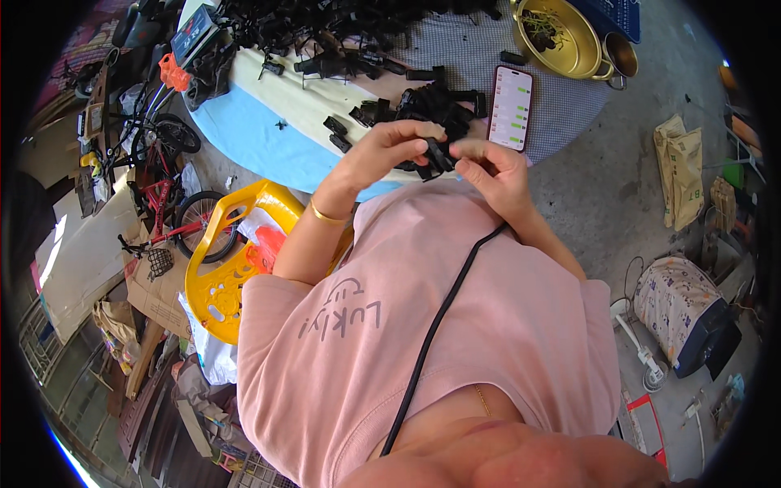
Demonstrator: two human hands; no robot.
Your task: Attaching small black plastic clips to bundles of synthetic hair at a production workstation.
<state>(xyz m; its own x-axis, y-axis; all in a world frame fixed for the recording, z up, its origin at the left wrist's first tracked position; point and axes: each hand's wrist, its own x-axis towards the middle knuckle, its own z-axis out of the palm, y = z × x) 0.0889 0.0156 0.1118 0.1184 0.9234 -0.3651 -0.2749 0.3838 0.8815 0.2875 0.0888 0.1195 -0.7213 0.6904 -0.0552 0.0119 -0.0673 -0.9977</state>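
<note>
A small black plastic part [439, 154] is held between my two hands, close to the near edge of the cloth-covered round table. My left hand [382, 154], with a gold bangle at the wrist, pinches its left side between thumb and fingers. On the other side, my right hand [498, 172] has its thumb and bent fingers closed at the part's right end. Just beyond lies a bunch of similar black parts [435, 106], with a few loose black pieces [335, 126] to the left. The part's exact kind is too small to tell.
A big heap of black parts [325, 24] covers the table's far side. A lit phone [510, 106] lies right of my hands, below a gold-coloured pot [598, 58] holding greens. A yellow chair [213, 281] and a red bicycle [167, 236] stand left; paper sacks [679, 175] lie right.
</note>
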